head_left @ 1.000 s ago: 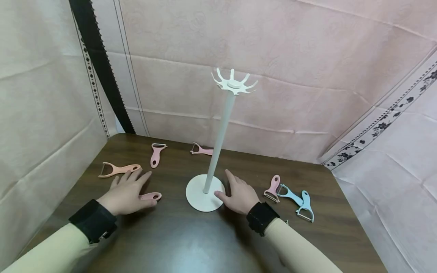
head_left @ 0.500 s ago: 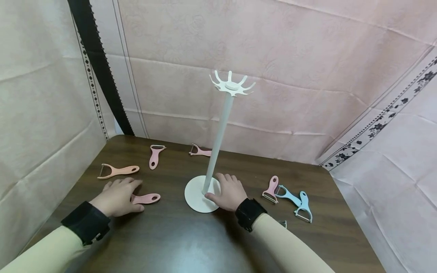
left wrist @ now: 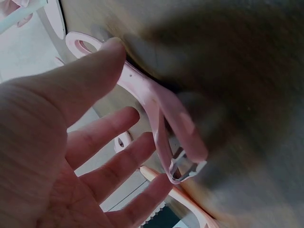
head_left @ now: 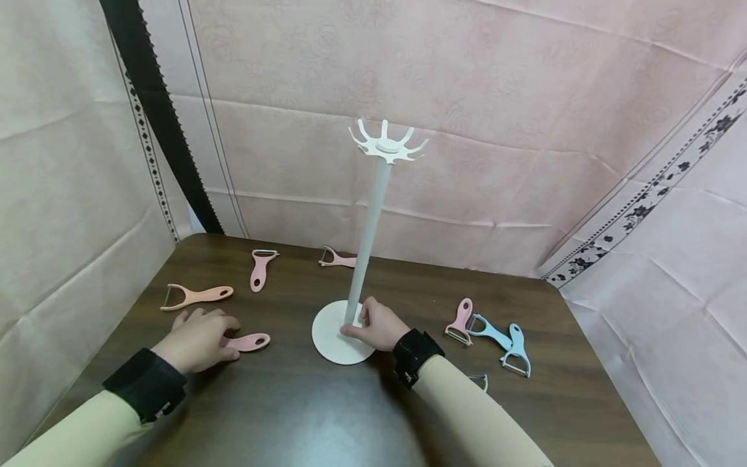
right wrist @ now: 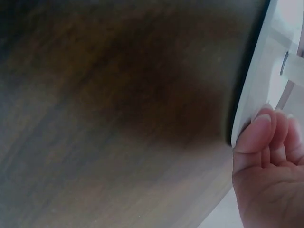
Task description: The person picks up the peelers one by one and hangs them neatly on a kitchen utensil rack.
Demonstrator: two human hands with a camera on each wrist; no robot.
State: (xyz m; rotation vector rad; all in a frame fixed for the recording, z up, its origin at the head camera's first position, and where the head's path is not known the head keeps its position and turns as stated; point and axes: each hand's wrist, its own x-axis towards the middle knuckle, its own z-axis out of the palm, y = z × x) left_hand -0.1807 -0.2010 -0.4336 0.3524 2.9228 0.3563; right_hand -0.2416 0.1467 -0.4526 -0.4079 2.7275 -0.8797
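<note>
My left hand (head_left: 198, 340) is over a pink peeler (head_left: 253, 342) lying on the table. In the left wrist view the thumb overlaps that peeler's handle (left wrist: 128, 76), and the loosely spread fingers lie along its other side with their tips close to the blade end. A tall white stand (head_left: 367, 240), topped by a ring of upturned hooks (head_left: 388, 146), rises from a round base (head_left: 327, 337). My right hand (head_left: 379, 327) holds the base with curled fingers and thumb at its right side, near the foot of the pole. In the right wrist view the thumb (right wrist: 259, 133) is right at the base's rim.
Left and back lie an orange peeler (head_left: 201, 297), a pink peeler (head_left: 259, 269) and another pink one (head_left: 341, 261) partly behind the pole. At right are a pink peeler (head_left: 461, 318) and two blue ones (head_left: 490, 329). Another peeler (head_left: 481, 381) is partly hidden by the right forearm.
My left hand has shifted left along the pink peeler, from its handle toward its blade end. My right hand has moved left onto the stand's base, its fingers curling in.
</note>
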